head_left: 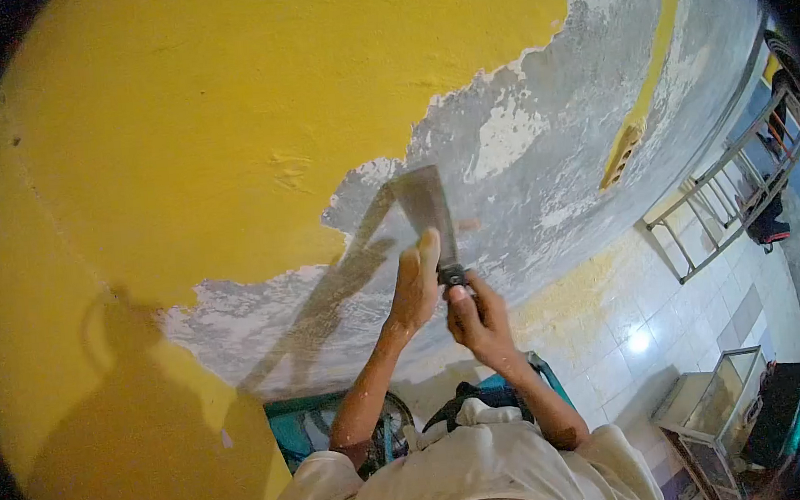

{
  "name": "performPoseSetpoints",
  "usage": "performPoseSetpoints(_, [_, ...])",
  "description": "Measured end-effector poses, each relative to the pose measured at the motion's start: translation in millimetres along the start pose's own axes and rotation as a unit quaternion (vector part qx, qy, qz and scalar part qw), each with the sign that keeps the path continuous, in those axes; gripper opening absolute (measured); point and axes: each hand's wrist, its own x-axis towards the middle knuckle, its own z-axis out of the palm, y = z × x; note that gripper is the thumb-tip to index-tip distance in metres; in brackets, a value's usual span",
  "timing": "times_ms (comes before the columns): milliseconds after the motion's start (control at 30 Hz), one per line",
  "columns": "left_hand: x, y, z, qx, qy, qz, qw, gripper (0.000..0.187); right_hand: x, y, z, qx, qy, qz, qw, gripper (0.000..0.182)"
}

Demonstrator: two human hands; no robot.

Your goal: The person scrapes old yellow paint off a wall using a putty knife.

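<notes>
A paint scraper (427, 206) with a broad metal blade is up against the wall, its edge close to the border between yellow paint (314, 116) and bare grey plaster (509, 204). My right hand (481, 323) is closed around its dark handle. Along the left side of the blade, my left hand (412, 287) grips with its fingers together; part of them is hidden. The paint border is ragged, with whitish patches on the plaster. Shadows of my arms and the scraper fall across the wall.
A strip of yellow paint (656, 42) remains on the plaster at upper right. A metal ladder (720, 197) stands on the right. Below it are a glass-sided case (726, 393) and pale floor tiles (616, 365). A teal-framed object (288, 437) is beneath my left arm.
</notes>
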Motion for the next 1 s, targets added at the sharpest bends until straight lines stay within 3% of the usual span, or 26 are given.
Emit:
performPoseSetpoints(67, [10.2,39.6,15.2,0.069,0.068,0.142,0.985,0.042,3.7,-9.8,10.3,0.083,0.002,-0.002,0.997,0.026])
performPoseSetpoints(167, [11.0,45.0,10.7,0.060,0.045,0.128,0.989,0.041,-1.5,-9.1,22.5,0.125,0.042,0.025,0.991,0.027])
performPoseSetpoints(333, [14.4,52.2,17.1,0.073,0.087,0.141,0.983,0.041,4.9,-15.2,24.7,0.130,0.051,0.017,0.990,0.028])
performPoseSetpoints(400, [18.0,75.1,17.9,0.044,0.072,0.089,0.992,0.043,5.3,-24.6,25.4,0.125,0.061,0.009,0.990,0.028])
performPoseSetpoints(500, [16.4,59.3,19.7,0.063,0.111,0.153,0.980,0.044,-0.8,-21.5,23.3,0.118,0.061,0.029,0.991,0.029])
performPoseSetpoints(633, [16.8,49.2,19.3,0.045,0.142,0.162,0.976,0.044,3.1,-16.4,30.2,0.040,0.077,0.007,0.996,0.029])
performPoseSetpoints(733, [16.0,69.8,15.0,0.038,0.101,0.046,0.993,0.043,7.7,-16.7,32.0,0.031,0.085,-0.032,0.995,0.028])
performPoseSetpoints(767, [15.5,53.1,16.9,0.037,0.103,0.048,0.993,0.043,6.4,-1.1,30.1,0.007,0.087,-0.046,0.995,0.030])
performPoseSetpoints(833, [22.2,27.2,23.8,0.026,0.204,0.220,0.954,0.046,6.7,2.7,27.7,-0.017,0.086,-0.073,0.993,0.032])
performPoseSetpoints(900, [21.6,41.5,20.8,0.042,0.190,0.227,0.954,0.047,3.8,-1.0,27.0,-0.010,0.093,-0.020,0.995,0.029])
performPoseSetpoints(933, [24.4,57.8,21.4,0.048,0.169,0.174,0.969,0.047,15.0,-11.9,23.2,-0.015,0.080,-0.053,0.995,0.029])
performPoseSetpoints(1000, [23.2,64.0,19.3,0.057,0.145,0.110,0.982,0.046,8.8,-21.2,21.5,-0.002,0.064,-0.019,0.998,0.029])
